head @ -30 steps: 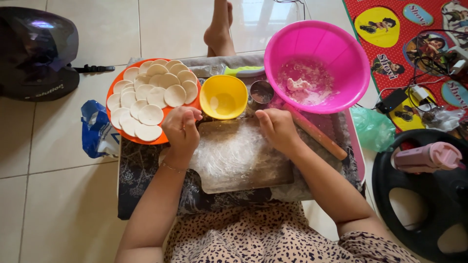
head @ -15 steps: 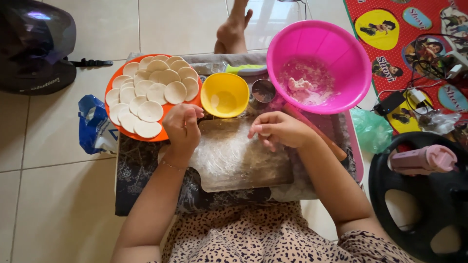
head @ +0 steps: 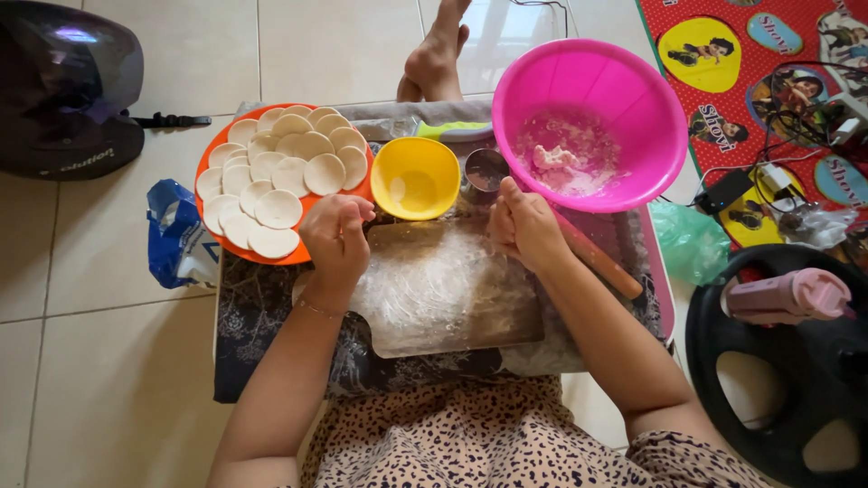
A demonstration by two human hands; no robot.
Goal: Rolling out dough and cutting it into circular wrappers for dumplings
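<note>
The left hand point(head: 336, 237) is curled shut at the upper left corner of the floured wooden board point(head: 443, 289); whether anything is pinched in it cannot be told. The right hand point(head: 524, 226) is likewise closed at the board's upper right corner, nothing being visibly gripped. The orange plate point(head: 210, 163) of dough rounds point(head: 276, 210) lies at ten o'clock of the left hand, which is the nearer. At twelve o'clock a yellow bowl point(head: 416, 177) is set; at one o'clock of the right hand, the pink basin point(head: 588, 126). A rolling pin point(head: 597, 258) is slanted under the right wrist.

Bright, even daylight falls on my work; it glares off the floor tiles point(head: 533, 36) near my feet. Shadows under my hands are soft and short. Everything looks sharp, with slight wide-angle bending at the frame edges.
</note>
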